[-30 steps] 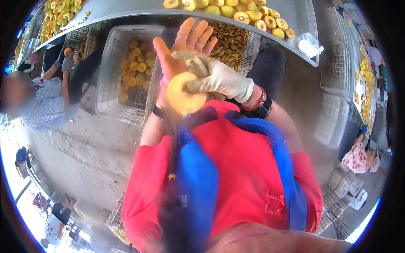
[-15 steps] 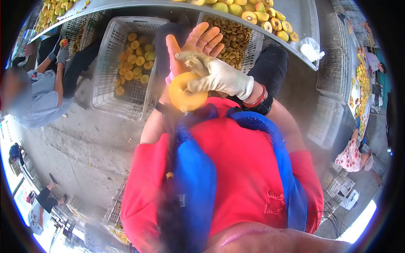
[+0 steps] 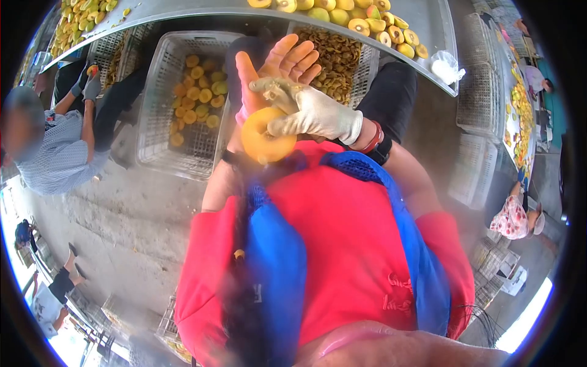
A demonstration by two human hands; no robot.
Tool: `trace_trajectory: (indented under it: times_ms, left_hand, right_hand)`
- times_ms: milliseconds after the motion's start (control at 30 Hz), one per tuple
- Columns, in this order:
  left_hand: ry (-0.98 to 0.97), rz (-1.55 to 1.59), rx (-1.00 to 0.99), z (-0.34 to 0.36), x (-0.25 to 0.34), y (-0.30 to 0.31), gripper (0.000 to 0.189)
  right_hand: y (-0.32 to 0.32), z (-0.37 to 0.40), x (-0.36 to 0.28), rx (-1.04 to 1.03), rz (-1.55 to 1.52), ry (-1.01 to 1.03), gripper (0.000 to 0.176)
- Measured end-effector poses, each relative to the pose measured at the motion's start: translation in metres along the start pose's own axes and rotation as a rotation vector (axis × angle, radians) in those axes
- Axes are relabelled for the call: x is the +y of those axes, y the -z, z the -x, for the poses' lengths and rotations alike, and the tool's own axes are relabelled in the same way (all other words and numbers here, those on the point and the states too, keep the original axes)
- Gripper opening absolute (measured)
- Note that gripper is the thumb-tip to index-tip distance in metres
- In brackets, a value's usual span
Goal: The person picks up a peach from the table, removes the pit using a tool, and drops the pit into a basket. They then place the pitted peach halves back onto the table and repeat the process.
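My left hand [image 3: 275,73] is bare, palm up, with its fingers spread and nothing resting on them. Across its palm and wrist lies my right hand [image 3: 312,110] in a pale, stained glove. Its gloved thumb and fingers are bent round the edge of a round orange piece of fruit [image 3: 266,145] with a hollow in its middle. The fruit is in front of my left wrist. Below my hands, a white crate [image 3: 150,113] holds several orange fruit pieces [image 3: 194,93]. Brown scraps [image 3: 333,58] fill another crate behind my hands.
A metal table [image 3: 437,37] runs along the top, with yellow halved fruit [image 3: 391,30] and a clear plastic bag [image 3: 446,67] at its edge. At left sits a co-worker [image 3: 61,147] with gloved hands. Stacked crates [image 3: 477,92] and another person [image 3: 513,217] are at right.
The view has shifted slightly. My right hand and the orange fruit sit a little further left in the view, with the same grip. My left hand stays open.
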State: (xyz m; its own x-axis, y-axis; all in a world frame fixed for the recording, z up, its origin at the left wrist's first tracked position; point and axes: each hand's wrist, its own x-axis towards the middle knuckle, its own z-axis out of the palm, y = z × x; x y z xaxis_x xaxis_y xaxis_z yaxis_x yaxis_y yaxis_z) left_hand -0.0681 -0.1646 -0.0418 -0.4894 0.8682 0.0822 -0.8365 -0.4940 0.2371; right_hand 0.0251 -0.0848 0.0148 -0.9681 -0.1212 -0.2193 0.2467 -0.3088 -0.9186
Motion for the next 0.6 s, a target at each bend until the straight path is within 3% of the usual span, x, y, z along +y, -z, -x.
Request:
trace_trajectory:
  times_ms: [300, 367, 600]
  left_hand:
    - [-0.106, 0.242, -0.234, 0.009, 0.004, 0.002, 0.090]
    - [-0.116, 0.265, -0.226, 0.010, 0.005, 0.002, 0.089]
    - [-0.091, 0.228, -0.108, 0.013, -0.011, -0.008, 0.090]
  right_hand:
    - [-0.026, 0.007, -0.017, 0.041, 0.055, -0.158, 0.078]
    - [-0.027, 0.007, -0.016, 0.028, 0.104, -0.062, 0.079]
    - [-0.025, 0.011, -0.021, -0.003, 0.218, -0.078, 0.088]
